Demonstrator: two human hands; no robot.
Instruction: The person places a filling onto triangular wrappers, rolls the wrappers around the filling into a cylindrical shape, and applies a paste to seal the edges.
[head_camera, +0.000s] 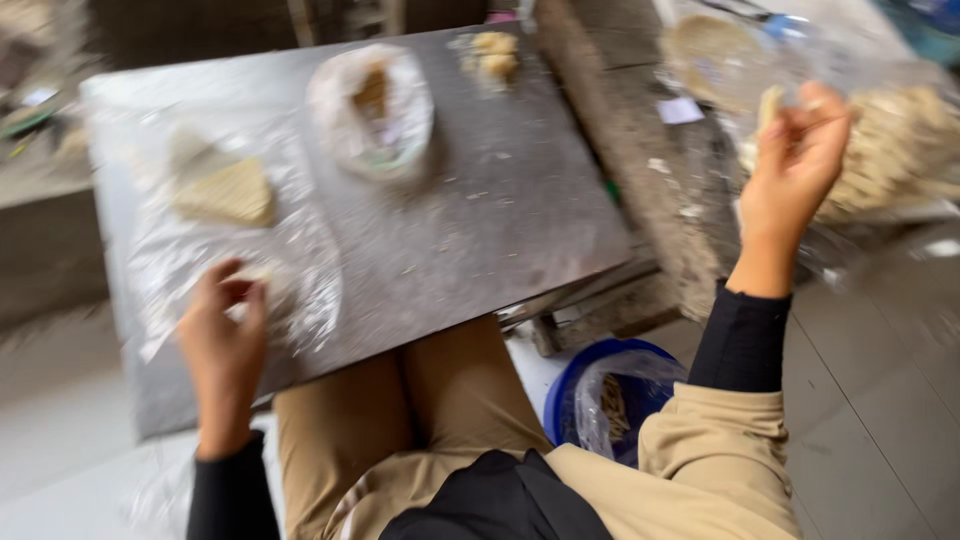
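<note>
While the frame is smeared by motion, the seated person's left hand (225, 335) rests at about eight o'clock on a dark metal board (500, 210) laid across the knees, its fingers curled in and the thumb and forefinger tips pinching a small pale piece (255, 275) that lies on a clear plastic sheet (300, 250). Just above that hand, toward ten o'clock, a pale wedge-shaped stack of thin wrappers (225, 193) sits on the same sheet, apart from the fingers. At twelve o'clock on the board stands an open plastic bag (372, 110) with something tan inside, and a few pale lumps (492, 55) lie at one o'clock by the far edge.

The right hand (795, 170) is raised off the board at two o'clock, fingers bunched together and pinching a thin pale strip (770, 105) at their tips. Just beyond it, touching or nearly so, a clear bag of pale strips (900, 150) rests on a rough ledge; the blur hides whether they meet. Down at five o'clock, between the knee and the right sleeve, a blue tub (560, 395) lined with plastic stands on the floor.
</note>
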